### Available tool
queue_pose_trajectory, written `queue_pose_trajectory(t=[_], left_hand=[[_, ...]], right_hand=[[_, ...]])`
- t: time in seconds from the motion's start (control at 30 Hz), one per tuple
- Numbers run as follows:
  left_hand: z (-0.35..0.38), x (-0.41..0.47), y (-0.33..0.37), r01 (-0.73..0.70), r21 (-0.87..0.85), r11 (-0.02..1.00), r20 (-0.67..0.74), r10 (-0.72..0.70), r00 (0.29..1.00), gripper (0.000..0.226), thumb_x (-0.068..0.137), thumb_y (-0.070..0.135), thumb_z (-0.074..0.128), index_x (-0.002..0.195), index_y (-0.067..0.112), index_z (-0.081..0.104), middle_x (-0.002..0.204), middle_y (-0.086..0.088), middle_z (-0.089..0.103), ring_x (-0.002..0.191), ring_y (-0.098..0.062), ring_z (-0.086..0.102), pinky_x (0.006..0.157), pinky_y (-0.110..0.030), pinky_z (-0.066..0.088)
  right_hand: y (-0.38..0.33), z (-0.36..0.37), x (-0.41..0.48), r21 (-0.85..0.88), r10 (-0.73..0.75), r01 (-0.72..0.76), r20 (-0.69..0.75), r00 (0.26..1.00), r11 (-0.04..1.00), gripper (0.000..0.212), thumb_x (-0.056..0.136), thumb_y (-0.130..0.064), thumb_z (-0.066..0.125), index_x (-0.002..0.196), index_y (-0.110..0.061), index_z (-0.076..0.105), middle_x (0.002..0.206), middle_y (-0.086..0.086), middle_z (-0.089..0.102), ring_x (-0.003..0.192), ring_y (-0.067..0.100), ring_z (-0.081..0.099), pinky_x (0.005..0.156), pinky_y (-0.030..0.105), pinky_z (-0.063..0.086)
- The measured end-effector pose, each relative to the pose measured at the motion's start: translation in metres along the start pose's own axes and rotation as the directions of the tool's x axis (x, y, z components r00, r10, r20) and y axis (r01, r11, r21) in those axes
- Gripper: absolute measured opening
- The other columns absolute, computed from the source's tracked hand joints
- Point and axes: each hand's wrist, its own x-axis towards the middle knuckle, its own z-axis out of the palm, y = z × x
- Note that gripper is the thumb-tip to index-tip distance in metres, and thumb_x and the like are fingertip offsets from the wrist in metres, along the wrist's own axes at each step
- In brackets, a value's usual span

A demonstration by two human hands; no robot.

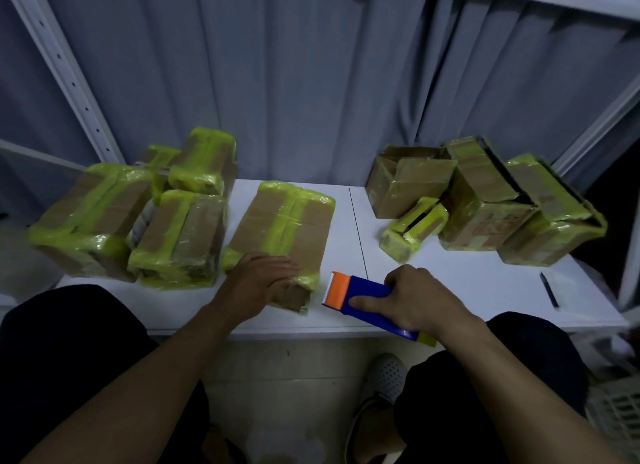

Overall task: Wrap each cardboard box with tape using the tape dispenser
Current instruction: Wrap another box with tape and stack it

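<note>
Head view, box [306, 236]: cardboard slab, glossy yellow tape [282, 221]
left grip [261, 276]: flat on box
right grip [415, 300]: clasps blue plastic dispenser [367, 290]

Grey-blue curtain [294, 82], white table [450, 276], white perforated shelf upright [65, 75], pale floor [277, 377], dim light

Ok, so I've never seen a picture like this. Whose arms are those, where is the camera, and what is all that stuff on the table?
No machine here: the single picture comes from a camera on a person's head, looking down at their own bare arms. The left hand rests on a cardboard box banded with yellow-green tape on the white table. The right hand grips a blue and orange tape dispenser. Taped boxes are piled at left; at right, more boxes, some open.
</note>
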Motion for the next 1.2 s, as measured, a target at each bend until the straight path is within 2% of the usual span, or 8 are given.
queue_pose_trajectory(t=[0.13, 0.23, 0.3, 0.37, 0.47, 0.87, 1.0, 1.2], left_hand=[[-0.002, 0.005, 0.014, -0.025, 0.047, 0.999, 0.064, 0.022, 0.998, 0.031, 0.095, 0.030, 0.054, 0.125, 0.033, 0.062, 0.125, 0.009, 0.065, 0.120, -0.015, 0.058, 0.101, -0.046, 0.041], [0.002, 0.001, 0.027, -0.073, 0.266, 0.961, 0.119, 0.043, 0.992, 0.072, 0.073, 0.003, 0.071, 0.134, 0.038, 0.054, 0.122, 0.002, 0.062, 0.113, -0.025, 0.057, 0.093, -0.050, 0.043], [-0.001, 0.002, 0.030, -0.067, 0.283, 0.957, 0.121, 0.034, 0.992, 0.062, 0.080, 0.015, 0.070, 0.133, 0.043, 0.056, 0.123, 0.005, 0.060, 0.115, -0.023, 0.054, 0.095, -0.048, 0.039], [-0.002, 0.003, 0.033, 0.007, 0.194, 0.981, 0.069, -0.020, 0.997, 0.037, 0.089, 0.045, 0.061, 0.125, 0.048, 0.062, 0.120, 0.013, 0.059, 0.115, -0.015, 0.051, 0.097, -0.042, 0.033], [0.002, 0.008, 0.038, 0.105, 0.116, 0.988, 0.025, -0.108, 0.994, 0.042, 0.083, 0.070, 0.045, 0.112, 0.051, 0.069, 0.112, 0.021, 0.059, 0.113, -0.010, 0.051, 0.094, -0.035, 0.025], [-0.010, 0.019, 0.014, 0.129, 0.042, 0.991, 0.098, -0.133, 0.986, 0.038, 0.082, 0.070, 0.039, 0.097, 0.055, 0.071, 0.106, 0.032, 0.051, 0.109, -0.004, 0.047, 0.094, -0.033, 0.022], [-0.015, 0.021, 0.015, 0.128, -0.019, 0.992, 0.098, -0.126, 0.987, 0.054, 0.077, 0.083, 0.032, 0.096, 0.053, 0.073, 0.105, 0.027, 0.057, 0.107, 0.001, 0.043, 0.094, -0.035, 0.024], [-0.007, 0.022, 0.012, 0.177, -0.097, 0.979, 0.032, -0.175, 0.984, 0.044, 0.067, 0.085, 0.053, 0.089, 0.052, 0.073, 0.103, 0.028, 0.061, 0.107, 0.007, 0.047, 0.098, -0.028, 0.022]], right_hand=[[0.013, -0.003, -0.007, -0.015, 0.012, -0.012, -0.018, 1.000, 1.000, 0.070, 0.071, -0.086, 0.064, 0.081, -0.017, 0.066, 0.076, -0.001, 0.067, 0.072, 0.014, 0.066, 0.073, 0.035, 0.057], [0.014, 0.002, -0.004, -0.012, 0.017, -0.017, -0.018, 1.000, 1.000, 0.070, 0.070, -0.086, 0.065, 0.084, -0.018, 0.067, 0.078, -0.002, 0.067, 0.073, 0.014, 0.066, 0.074, 0.034, 0.058], [0.016, 0.006, -0.001, -0.009, 0.020, -0.020, -0.005, 1.000, 1.000, 0.071, 0.070, -0.087, 0.064, 0.086, -0.018, 0.067, 0.078, -0.002, 0.068, 0.074, 0.014, 0.066, 0.074, 0.034, 0.058], [0.018, 0.012, 0.002, -0.008, 0.029, -0.029, -0.002, 1.000, 1.000, 0.072, 0.069, -0.088, 0.063, 0.087, -0.018, 0.066, 0.080, -0.002, 0.069, 0.074, 0.014, 0.067, 0.076, 0.035, 0.059], [0.019, 0.020, 0.007, 0.007, 0.040, -0.040, 0.010, 0.999, 0.999, 0.075, 0.067, -0.090, 0.062, 0.092, -0.019, 0.066, 0.084, -0.004, 0.070, 0.076, 0.014, 0.067, 0.080, 0.037, 0.061], [0.026, 0.015, -0.006, 0.198, -0.007, 0.001, 0.028, 1.000, 0.980, 0.069, 0.066, -0.086, 0.069, 0.087, -0.021, 0.068, 0.081, -0.006, 0.070, 0.072, 0.009, 0.068, 0.062, 0.022, 0.053], [0.043, 0.011, -0.008, 0.233, 0.031, -0.043, 0.057, 0.998, 0.971, 0.067, 0.065, -0.084, 0.071, 0.086, -0.020, 0.070, 0.081, -0.004, 0.070, 0.072, 0.010, 0.068, 0.061, 0.022, 0.051], [0.050, 0.021, 0.012, 0.165, 0.020, -0.033, 0.084, 0.996, 0.986, 0.063, 0.070, -0.083, 0.068, 0.082, -0.021, 0.064, 0.076, -0.006, 0.066, 0.071, 0.008, 0.065, 0.058, 0.020, 0.043]])
